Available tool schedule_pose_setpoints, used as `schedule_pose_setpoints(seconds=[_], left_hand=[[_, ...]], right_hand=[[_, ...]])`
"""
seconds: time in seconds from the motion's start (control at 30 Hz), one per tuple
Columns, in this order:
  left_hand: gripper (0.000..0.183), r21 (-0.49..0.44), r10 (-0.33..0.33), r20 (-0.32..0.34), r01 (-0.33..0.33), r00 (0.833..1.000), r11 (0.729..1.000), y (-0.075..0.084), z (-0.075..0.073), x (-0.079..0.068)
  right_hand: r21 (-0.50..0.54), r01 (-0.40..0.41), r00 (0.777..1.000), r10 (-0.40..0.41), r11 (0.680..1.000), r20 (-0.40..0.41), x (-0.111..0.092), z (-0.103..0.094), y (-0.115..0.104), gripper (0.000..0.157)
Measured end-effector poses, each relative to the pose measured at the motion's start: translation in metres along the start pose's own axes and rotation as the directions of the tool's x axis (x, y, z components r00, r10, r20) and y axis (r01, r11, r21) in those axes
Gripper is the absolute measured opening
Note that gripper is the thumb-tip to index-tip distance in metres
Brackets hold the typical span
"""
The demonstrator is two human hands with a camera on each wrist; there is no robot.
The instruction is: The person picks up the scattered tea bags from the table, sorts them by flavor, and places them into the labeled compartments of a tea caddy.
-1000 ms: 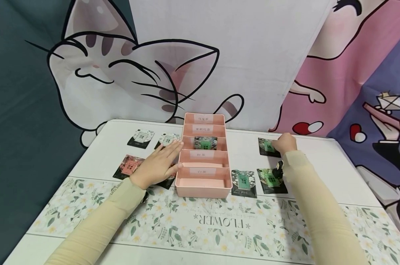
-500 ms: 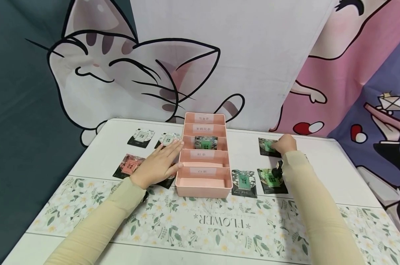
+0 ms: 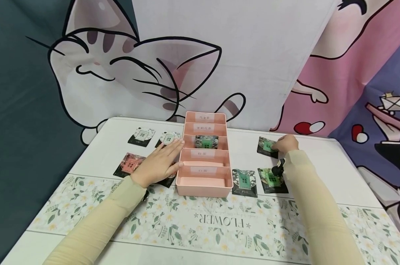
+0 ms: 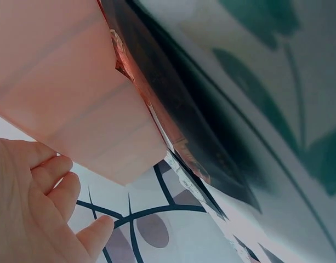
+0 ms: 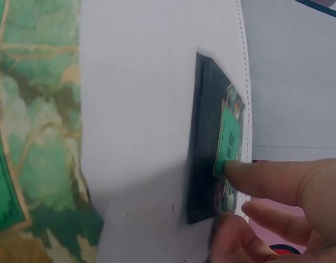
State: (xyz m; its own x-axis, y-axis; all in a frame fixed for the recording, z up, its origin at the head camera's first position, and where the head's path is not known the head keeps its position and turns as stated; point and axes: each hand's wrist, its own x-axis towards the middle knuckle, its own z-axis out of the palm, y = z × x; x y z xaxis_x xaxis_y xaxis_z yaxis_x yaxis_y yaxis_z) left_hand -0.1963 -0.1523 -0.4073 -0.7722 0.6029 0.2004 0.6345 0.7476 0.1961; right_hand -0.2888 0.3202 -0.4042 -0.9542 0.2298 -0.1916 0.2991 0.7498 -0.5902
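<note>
My right hand (image 3: 287, 143) pinches the right edge of a black and green tea sachet (image 3: 265, 146) at the table's back right. The right wrist view shows the thumb on the front of this sachet (image 5: 207, 137) and curled fingers at its lower edge. My left hand (image 3: 158, 163) lies with straight fingers against the left side of a pink divided box (image 3: 202, 192). In the left wrist view, its fingertips touch the wall of the box (image 4: 74, 109). Another green tea sachet (image 3: 206, 141) stands in the box's middle compartment. Below my left hand, a dark sachet (image 3: 167, 182) is partly hidden.
Two sachets lie right of the box, one teal-labelled (image 3: 244, 183) and one green-labelled (image 3: 267, 180) under my right wrist. Left of it are a red sachet (image 3: 128, 164) and two white-patterned ones (image 3: 141, 136). A patterned cloth backdrop (image 3: 253, 55) hangs behind the table.
The pinched tea sachet has turned slightly, and its right lower corner sits a little lower in view. My right hand has shifted slightly right. My left hand stays on the box.
</note>
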Motion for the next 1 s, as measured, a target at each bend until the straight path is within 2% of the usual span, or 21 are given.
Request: schedule_pose_setpoints(seconds=[0.1, 0.37, 0.5, 0.8, 1.0], left_hand=[[0.078, 0.004, 0.002, -0.006, -0.002, 1.000, 1.000, 0.0006, -0.0008, 0.0001], [0.077, -0.001, 0.002, -0.010, -0.002, 1.000, 1.000, 0.0002, -0.0005, 0.0003], [0.073, 0.001, -0.013, 0.010, 0.013, 1.000, 1.000, 0.0004, -0.0006, 0.0005], [0.072, -0.004, -0.015, 0.005, 0.015, 1.000, 1.000, 0.0010, -0.0009, 0.0009], [0.071, -0.011, -0.021, 0.012, 0.021, 1.000, 1.000, -0.0003, 0.0001, 0.0010]], right_hand=[[0.006, -0.015, 1.000, 0.015, 1.000, 0.000, 0.0010, 0.0001, -0.0005, 0.051], [-0.066, -0.033, 0.999, 0.032, 0.997, -0.013, 0.0052, 0.0045, -0.0012, 0.044], [-0.082, -0.035, 0.999, 0.037, 0.996, 0.025, 0.0044, 0.0047, -0.0041, 0.039], [-0.106, -0.036, 0.994, 0.046, 0.994, 0.096, 0.0045, 0.0044, -0.0089, 0.043], [-0.047, -0.056, 0.992, 0.061, 0.997, 0.112, 0.0050, 0.0040, -0.0085, 0.039]])
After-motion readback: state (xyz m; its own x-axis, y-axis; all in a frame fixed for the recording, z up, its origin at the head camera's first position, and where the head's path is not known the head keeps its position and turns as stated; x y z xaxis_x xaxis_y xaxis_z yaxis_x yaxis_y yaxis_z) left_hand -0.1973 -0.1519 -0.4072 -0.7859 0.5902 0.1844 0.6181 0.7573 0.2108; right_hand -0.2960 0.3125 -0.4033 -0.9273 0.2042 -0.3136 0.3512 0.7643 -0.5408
